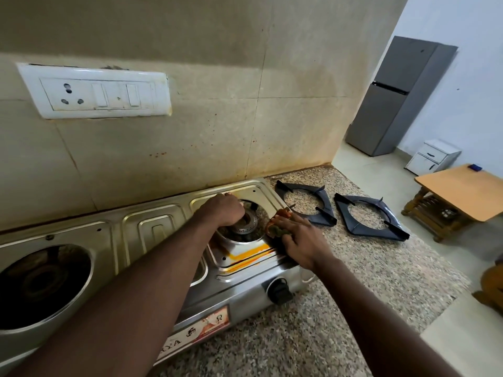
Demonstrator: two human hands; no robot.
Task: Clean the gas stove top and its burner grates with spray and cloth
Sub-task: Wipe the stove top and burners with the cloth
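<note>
The speckled stone worktop carries the steel gas stove top, which sits against the splashed wall. You have both burner grates off. One burner grate lies just beside the stove's right end, the second grate a little further right, and I cannot tell whether either has been wiped.

The left burner well is dark and looks untouched. Your work is at the right burner. Your left hand is clenched over it, fingers curled down round the burner head as if to lift or steady it. Your right hand grasps a bunched, stained cloth and presses it on the stove's right edge, just beside that burner.

An orange spill marks the steel in front of the burner, so this section is not clean. No spray bottle is in view.

By my reckoning you are early on. The spill, the left half and probably both grates remain.
</note>
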